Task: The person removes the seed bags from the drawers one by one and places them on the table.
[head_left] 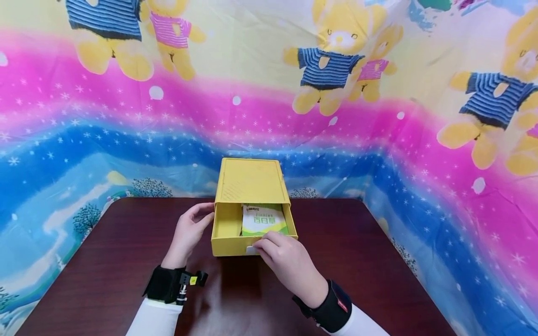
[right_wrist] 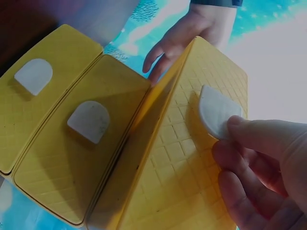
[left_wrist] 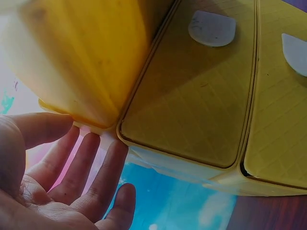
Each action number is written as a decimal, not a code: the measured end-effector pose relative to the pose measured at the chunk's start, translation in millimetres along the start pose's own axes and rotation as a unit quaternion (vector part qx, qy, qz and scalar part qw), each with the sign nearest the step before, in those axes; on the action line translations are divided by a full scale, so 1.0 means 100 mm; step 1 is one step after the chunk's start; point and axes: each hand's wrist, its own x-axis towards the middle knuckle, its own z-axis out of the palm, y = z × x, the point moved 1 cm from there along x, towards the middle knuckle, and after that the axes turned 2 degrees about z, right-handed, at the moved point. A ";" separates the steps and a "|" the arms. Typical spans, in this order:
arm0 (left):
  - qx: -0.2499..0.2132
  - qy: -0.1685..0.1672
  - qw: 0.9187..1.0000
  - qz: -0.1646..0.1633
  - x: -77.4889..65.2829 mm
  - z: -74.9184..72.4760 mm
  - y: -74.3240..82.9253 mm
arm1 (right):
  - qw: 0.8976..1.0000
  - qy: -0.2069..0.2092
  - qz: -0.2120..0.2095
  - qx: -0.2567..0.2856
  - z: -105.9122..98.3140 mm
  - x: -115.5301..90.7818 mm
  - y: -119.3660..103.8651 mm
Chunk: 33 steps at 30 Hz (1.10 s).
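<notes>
A yellow drawer cabinet point(head_left: 252, 179) stands at the back of the table, its top drawer point(head_left: 229, 248) pulled out toward me. Inside that drawer, on its right side, lies a white and green packet point(head_left: 262, 221) printed "Zinnias". With thumb and fingers, my right hand point(head_left: 287, 261) pinches the white tab handle point(right_wrist: 216, 111) on the drawer front. My left hand point(head_left: 190, 233) is at the cabinet's left side, its fingertips right at the front edge. In the left wrist view its fingers point(left_wrist: 88, 165) are spread and loosely bent, with nothing between them.
Two lower drawers are closed, a middle one point(right_wrist: 72, 167) and a bottom one point(right_wrist: 57, 52), each with a white tab. The cabinet rests on a dark reddish-brown table point(head_left: 105, 261). Behind and beside it hangs a colourful cloth point(head_left: 260, 116) with bears.
</notes>
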 end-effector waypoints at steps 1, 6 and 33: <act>0.000 0.000 1.000 0.001 0.00 0.00 0.00 | 1.000 0.000 0.002 -0.001 -0.01 -0.01 -0.01; 0.002 -0.003 1.000 0.004 -0.02 0.05 -0.04 | 1.000 0.004 0.015 0.003 -0.02 -0.12 -0.08; -0.008 -0.003 1.000 0.019 -0.01 -0.02 -0.03 | 1.000 0.014 -0.001 0.008 -0.23 0.04 -0.02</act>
